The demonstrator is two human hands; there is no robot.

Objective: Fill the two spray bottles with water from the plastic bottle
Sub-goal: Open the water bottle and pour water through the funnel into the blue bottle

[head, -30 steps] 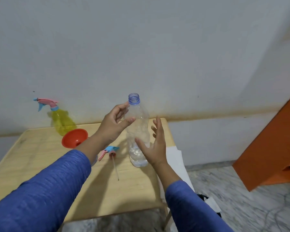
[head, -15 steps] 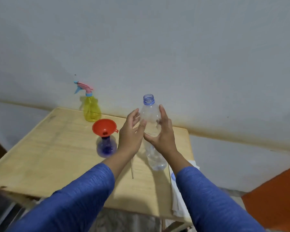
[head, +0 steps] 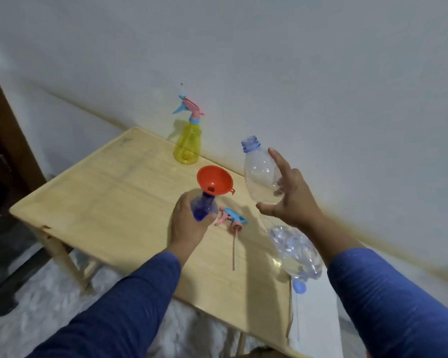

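Observation:
My right hand [head: 291, 202] grips the middle of the clear plastic bottle [head: 260, 174]. The bottle has no cap, leans its neck to the left, and holds a little water at its bottom end near the table's right edge. An orange funnel [head: 214, 180] sits in the neck of the blue spray bottle [head: 202, 208], which my left hand [head: 185, 226] holds from the left, at mid-table. The yellow spray bottle [head: 188, 143] stands at the table's back edge with its pink and blue trigger head on.
A loose pink and blue spray head [head: 232, 219] with its long tube lies on the wooden table [head: 109, 202] between my hands. A blue cap [head: 299, 286] lies on a white sheet [head: 318, 321] past the right edge. Dark objects stand on the floor at left.
My left hand moved from the plastic bottle to the blue spray bottle and took hold of it. My right hand closed on the plastic bottle, which now leans left. My view swung left.

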